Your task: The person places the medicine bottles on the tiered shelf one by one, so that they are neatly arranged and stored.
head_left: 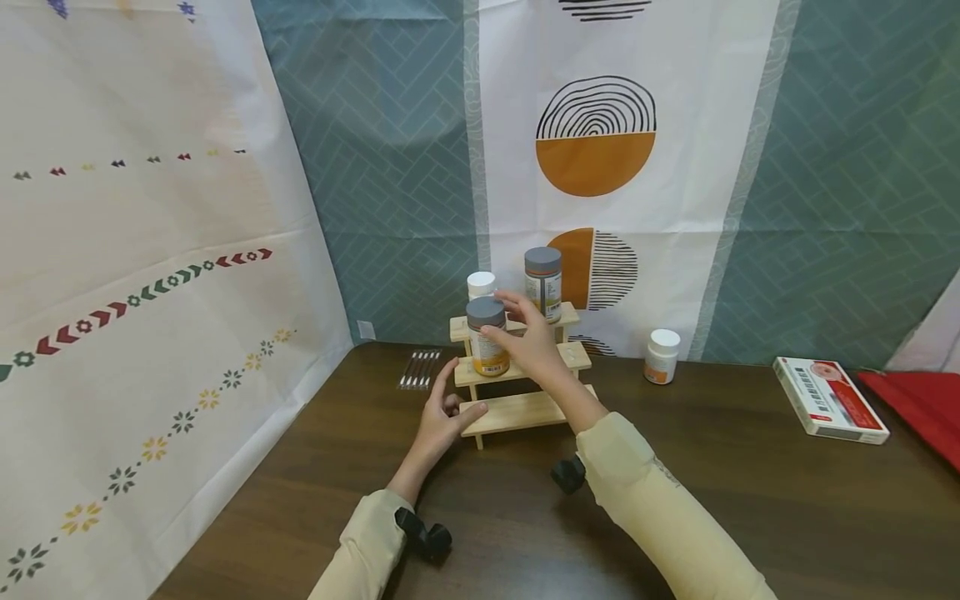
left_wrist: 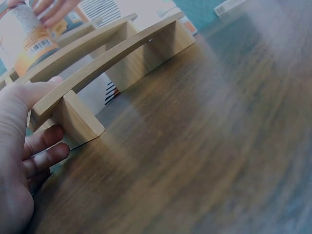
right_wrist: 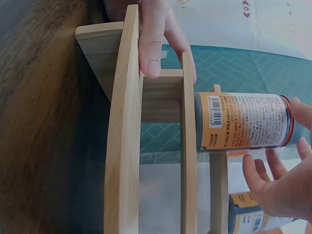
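Note:
A three-step wooden display stand (head_left: 517, 412) is on the table. On its middle step stands a grey-lidded supplement bottle (head_left: 489, 346) with an orange-and-white label. My right hand (head_left: 536, 346) holds this bottle near the top, thumb in front and index finger behind the lid; the lower fingers (right_wrist: 273, 170) are loosely bent beside it. At the stand's left end, my left hand (head_left: 441, 417) grips the lowest step, thumb over the board and fingers (left_wrist: 46, 151) curled by the leg. Another grey-lidded bottle (head_left: 543, 287) and a white-capped bottle (head_left: 481, 285) stand on the top step.
A small white bottle (head_left: 662, 357) stands on the table right of the stand. Farther right lie a red-and-white box (head_left: 831, 400) and red cloth (head_left: 911, 408). A clear packet of cotton swabs (head_left: 420, 369) lies left of the stand. Patterned cloth hangs behind.

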Demonstrator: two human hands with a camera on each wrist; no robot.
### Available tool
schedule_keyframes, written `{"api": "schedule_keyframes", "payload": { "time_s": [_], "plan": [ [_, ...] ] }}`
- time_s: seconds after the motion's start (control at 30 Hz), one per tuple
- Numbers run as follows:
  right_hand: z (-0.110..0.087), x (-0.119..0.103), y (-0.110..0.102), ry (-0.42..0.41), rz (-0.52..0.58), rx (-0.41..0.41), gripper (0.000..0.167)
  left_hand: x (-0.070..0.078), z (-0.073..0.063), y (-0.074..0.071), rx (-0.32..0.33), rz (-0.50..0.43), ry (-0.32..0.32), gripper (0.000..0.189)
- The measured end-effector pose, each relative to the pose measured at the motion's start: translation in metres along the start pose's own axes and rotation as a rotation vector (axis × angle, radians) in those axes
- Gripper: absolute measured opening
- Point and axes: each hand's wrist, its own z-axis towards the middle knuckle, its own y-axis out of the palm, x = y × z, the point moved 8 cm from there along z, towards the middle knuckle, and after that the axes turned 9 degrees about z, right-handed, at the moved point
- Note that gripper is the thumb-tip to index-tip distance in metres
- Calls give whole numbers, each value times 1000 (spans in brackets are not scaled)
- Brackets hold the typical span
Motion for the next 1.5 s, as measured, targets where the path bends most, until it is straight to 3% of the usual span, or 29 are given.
{"api": "schedule_keyframes", "payload": {
  "time_s": [0.23,0.5,0.77,1.07,1.33,1.5],
  "plan": [
    [-15,0,-24,34,39,33,57,3,1,3,1,-8,7,85],
    [-33,9,-78,62,-8,162,51,4,5,7,-9,-26,22,85],
    [-40,14,-108,74,-47,176,49,4,4,2,6,-15,13,85],
    [-52,14,-157,91,-81,322,42,0,2,2,-12,-18,6,85],
    [-59,15,-192,115,-85,421,23,-5,1,3,-15,-29,-4,86],
    [-64,18,-213,170,-90,464,32,-3,1,1,-9,-19,6,85]
  ]
}}
